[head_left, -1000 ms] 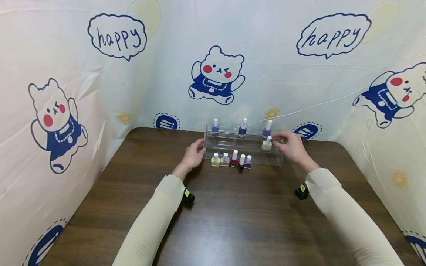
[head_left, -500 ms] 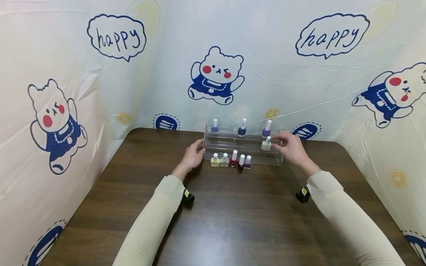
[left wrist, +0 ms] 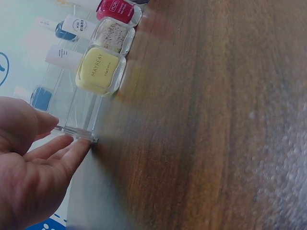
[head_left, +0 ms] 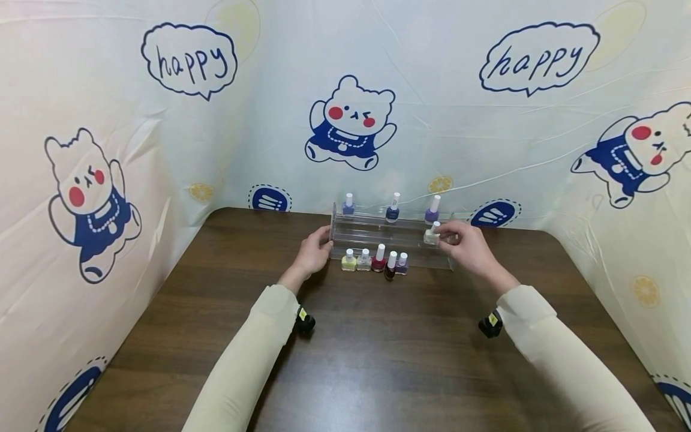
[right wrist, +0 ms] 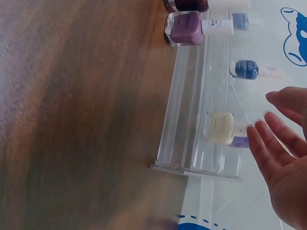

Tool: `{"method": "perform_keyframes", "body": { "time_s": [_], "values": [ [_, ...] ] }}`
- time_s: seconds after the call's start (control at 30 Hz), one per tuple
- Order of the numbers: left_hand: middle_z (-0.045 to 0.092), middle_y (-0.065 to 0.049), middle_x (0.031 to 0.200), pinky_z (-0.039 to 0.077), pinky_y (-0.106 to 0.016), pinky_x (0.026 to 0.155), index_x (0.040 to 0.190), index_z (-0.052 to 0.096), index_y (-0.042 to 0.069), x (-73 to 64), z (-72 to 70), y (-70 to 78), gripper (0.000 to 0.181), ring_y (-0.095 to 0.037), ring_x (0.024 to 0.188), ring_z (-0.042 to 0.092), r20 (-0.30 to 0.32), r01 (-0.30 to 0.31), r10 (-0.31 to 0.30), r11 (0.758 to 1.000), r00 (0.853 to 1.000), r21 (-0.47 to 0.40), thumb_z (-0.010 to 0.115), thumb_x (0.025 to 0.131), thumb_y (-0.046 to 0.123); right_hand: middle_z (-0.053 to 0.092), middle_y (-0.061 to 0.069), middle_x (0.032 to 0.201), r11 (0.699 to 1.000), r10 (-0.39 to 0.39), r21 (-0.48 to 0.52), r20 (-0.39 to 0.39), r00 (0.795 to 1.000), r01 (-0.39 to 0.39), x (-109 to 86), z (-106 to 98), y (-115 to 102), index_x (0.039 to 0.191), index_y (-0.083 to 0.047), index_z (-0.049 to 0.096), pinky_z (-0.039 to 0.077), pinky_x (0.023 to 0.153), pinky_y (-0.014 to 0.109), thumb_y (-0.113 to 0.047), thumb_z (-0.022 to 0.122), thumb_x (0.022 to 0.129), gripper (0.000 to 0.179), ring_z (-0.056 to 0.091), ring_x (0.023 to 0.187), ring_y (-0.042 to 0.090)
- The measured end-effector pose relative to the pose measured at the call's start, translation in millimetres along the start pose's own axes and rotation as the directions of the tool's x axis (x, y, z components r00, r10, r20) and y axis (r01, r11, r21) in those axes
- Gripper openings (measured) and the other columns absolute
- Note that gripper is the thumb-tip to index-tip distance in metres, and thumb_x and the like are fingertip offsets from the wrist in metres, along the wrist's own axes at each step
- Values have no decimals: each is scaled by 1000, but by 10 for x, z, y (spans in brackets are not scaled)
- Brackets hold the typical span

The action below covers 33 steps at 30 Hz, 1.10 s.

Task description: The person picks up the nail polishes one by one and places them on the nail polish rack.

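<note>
My left hand grips the left end of a clear tiered rack, its thumb and fingers on either side of the end panel. On the middle tier, toward the right, stands a cream-white nail polish bottle with a white cap. My right hand is beside that cap, fingers spread and nearly straight; whether a fingertip touches it I cannot tell. Along the top tier stand a light blue bottle, a dark blue one and a purple one.
In front of the rack is a row of more polish bottles: yellow, glitter, red, dark red and mauve. Brown wooden table lies nearer. A patterned cloth hangs close behind the rack.
My right hand has shifted slightly left, and its fingers now partly cover the right side of the cream-white bottle's cap. The left hand and the bottles stay where they were.
</note>
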State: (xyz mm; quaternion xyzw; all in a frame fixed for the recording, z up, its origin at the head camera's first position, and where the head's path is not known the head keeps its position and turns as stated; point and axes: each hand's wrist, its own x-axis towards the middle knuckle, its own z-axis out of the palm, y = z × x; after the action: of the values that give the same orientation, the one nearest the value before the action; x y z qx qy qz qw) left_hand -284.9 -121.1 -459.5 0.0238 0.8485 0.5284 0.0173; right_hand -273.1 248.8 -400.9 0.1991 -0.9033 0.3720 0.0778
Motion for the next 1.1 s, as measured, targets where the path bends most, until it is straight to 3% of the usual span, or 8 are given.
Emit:
{"method": "perform_keyframes", "body": {
  "time_s": [0.2, 0.4, 0.63, 1.1],
  "values": [
    [52, -21, 150, 47, -45, 110, 154, 43, 7, 5, 0, -5, 50, -36, 134, 55, -2, -10, 10, 1000, 1000, 14, 50, 105, 3, 70, 24, 115, 999, 13, 38, 7, 1000, -13, -27, 57, -16, 115, 5, 71, 61, 79, 36, 2, 73, 91, 24, 70, 99, 36],
    [53, -22, 149, 46, -45, 111, 153, 45, 6, 10, -9, 2, 49, -37, 132, 56, -9, -27, 27, 999, 1000, 26, 51, 105, 2, 68, 26, 117, 998, 19, 63, 34, 999, -21, -46, 114, -45, 117, 6, 69, 60, 85, 51, 4, 73, 91, 27, 70, 101, 38],
    [53, -22, 149, 46, -45, 111, 153, 45, 6, 5, -3, 5, 48, -37, 132, 56, -10, -23, 24, 999, 1000, 28, 51, 105, 2, 69, 23, 117, 995, 19, 95, 61, 998, -25, -65, 199, -63, 118, 5, 69, 59, 88, 53, 3, 73, 91, 27, 69, 101, 36],
    [52, -21, 150, 47, -44, 110, 153, 44, 6, 13, -5, 1, 49, -37, 132, 56, -4, -17, 17, 999, 1000, 30, 51, 105, 3, 71, 19, 111, 990, -5, 141, 63, 998, -4, -57, 367, -73, 117, 7, 69, 60, 88, 43, 3, 74, 90, 28, 71, 100, 32]
  ]
}}
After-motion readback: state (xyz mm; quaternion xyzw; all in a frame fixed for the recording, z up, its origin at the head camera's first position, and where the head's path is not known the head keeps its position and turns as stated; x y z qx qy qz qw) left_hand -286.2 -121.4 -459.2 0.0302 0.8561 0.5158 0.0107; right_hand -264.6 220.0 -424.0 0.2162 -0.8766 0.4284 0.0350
